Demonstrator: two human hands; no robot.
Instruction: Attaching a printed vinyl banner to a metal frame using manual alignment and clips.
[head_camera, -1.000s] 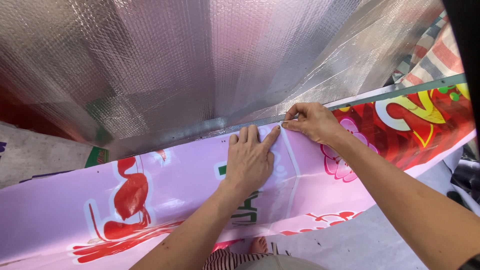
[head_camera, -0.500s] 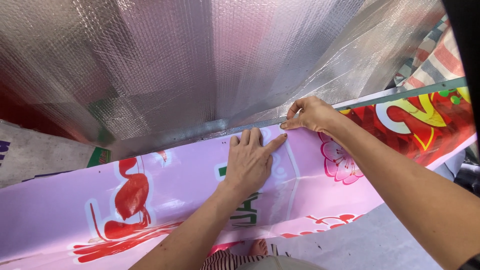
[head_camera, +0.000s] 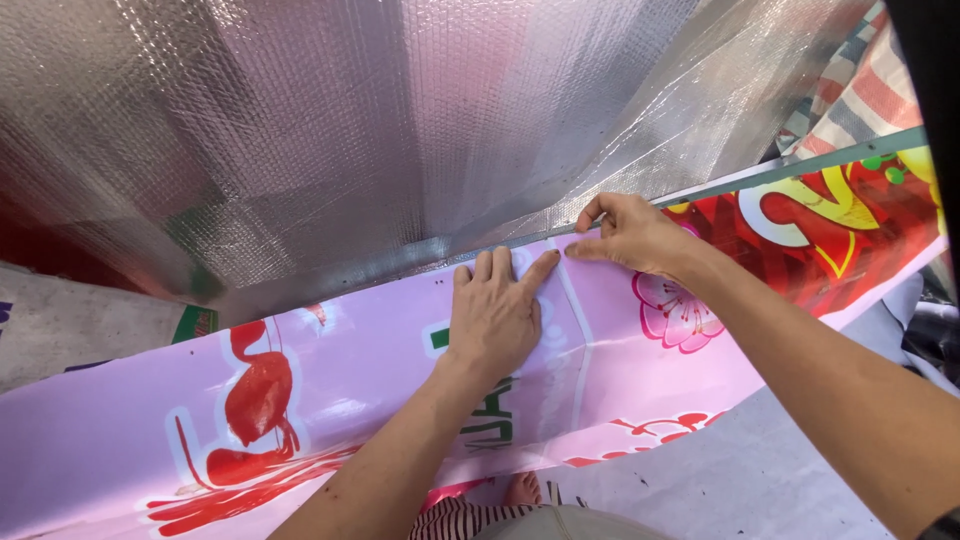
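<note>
A glossy pink printed banner (head_camera: 340, 370) with red figures and a flower print lies in front of me, its right part red and yellow. Above it hangs a silver bubble-foil sheet (head_camera: 380, 130), and the two meet along a seam. My left hand (head_camera: 495, 315) lies flat, palm down, on the pink banner just below the seam, fingers pointing up. My right hand (head_camera: 630, 235) rests on the seam right of it, fingertips bent and pinching at the banner's upper edge, nearly touching my left forefinger.
A grey floor (head_camera: 720, 480) lies below the banner, with my foot (head_camera: 520, 490) and striped clothing at the bottom. Striped fabric (head_camera: 870, 90) lies at the upper right. A dark object (head_camera: 930, 330) sits at the right edge.
My right hand has slid a little left along the seam toward my left hand. My left hand stays pressed flat in the same place.
</note>
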